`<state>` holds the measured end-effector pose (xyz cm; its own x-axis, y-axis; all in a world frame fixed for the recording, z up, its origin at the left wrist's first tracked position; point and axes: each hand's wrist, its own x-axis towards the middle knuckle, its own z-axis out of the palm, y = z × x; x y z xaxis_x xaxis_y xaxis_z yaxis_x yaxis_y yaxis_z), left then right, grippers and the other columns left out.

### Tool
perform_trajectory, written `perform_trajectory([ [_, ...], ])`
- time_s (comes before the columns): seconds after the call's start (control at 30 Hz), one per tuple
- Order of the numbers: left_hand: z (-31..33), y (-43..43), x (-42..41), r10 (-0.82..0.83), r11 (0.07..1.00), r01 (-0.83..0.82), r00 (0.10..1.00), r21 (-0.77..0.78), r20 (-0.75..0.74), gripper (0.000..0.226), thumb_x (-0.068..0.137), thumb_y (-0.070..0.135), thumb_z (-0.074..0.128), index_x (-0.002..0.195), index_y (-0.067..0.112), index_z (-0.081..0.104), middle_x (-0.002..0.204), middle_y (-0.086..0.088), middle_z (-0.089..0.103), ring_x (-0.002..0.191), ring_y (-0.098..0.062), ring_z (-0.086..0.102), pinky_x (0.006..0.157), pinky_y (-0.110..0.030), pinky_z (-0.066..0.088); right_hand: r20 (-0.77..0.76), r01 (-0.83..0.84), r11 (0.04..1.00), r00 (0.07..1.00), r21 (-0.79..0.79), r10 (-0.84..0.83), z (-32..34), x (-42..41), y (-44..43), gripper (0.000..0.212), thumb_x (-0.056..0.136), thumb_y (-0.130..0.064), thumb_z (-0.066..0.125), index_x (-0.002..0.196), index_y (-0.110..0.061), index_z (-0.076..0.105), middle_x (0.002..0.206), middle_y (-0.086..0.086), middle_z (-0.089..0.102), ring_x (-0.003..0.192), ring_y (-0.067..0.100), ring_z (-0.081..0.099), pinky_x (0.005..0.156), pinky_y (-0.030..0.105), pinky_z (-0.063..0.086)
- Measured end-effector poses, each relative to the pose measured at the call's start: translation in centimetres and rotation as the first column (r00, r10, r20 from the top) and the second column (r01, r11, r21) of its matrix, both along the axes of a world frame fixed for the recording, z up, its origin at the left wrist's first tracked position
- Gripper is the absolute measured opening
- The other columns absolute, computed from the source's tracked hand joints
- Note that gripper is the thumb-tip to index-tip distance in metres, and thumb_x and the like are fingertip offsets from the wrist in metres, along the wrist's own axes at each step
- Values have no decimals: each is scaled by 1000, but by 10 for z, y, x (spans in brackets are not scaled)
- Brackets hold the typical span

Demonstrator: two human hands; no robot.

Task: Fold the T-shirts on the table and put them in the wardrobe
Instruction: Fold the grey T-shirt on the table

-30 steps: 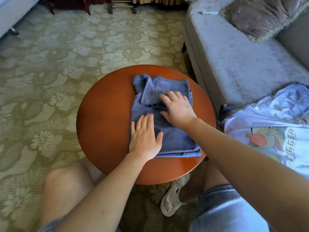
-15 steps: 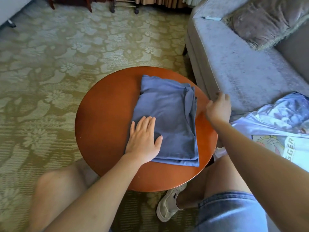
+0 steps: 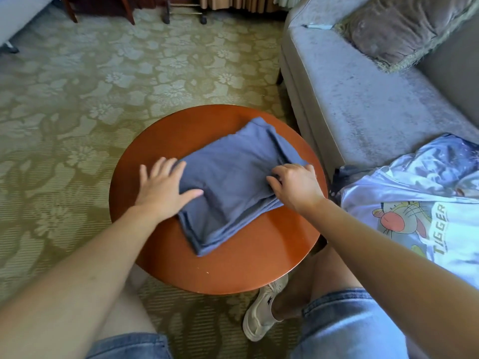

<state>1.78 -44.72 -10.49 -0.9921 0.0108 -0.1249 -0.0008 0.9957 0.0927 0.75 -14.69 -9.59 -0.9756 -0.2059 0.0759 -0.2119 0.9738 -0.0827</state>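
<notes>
A folded blue T-shirt (image 3: 233, 182) lies on the round wooden table (image 3: 233, 270), turned at an angle. My left hand (image 3: 166, 189) lies flat with spread fingers on the shirt's left edge and the tabletop. My right hand (image 3: 295, 185) has its fingers curled over the shirt's right edge, pinching the layers. A second, light blue T-shirt with a cartoon print (image 3: 420, 203) lies crumpled on the sofa to the right.
A grey sofa (image 3: 363, 94) with a cushion (image 3: 404, 24) stands close on the right of the table. Patterned green carpet (image 3: 103, 99) spreads to the left and beyond. My knees and one shoe (image 3: 261, 312) are under the table's near edge.
The blue shirt has rotated on the table. My right hand came back from the sofa side onto the shirt's right edge. My left hand slid to the shirt's left edge.
</notes>
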Motion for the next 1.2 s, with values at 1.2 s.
perform_trajectory([
  [1.2, 26, 6, 47, 473, 637, -516, 848, 572, 239, 103, 81, 32, 77, 156, 22, 8, 154, -11, 34, 137, -34, 38, 106, -40, 35, 514, 561, 406, 827, -722, -229, 13, 31, 2, 71, 93, -24, 63, 152, -18, 25, 147, 5, 43, 135, 25, 42, 109, 34, 35],
])
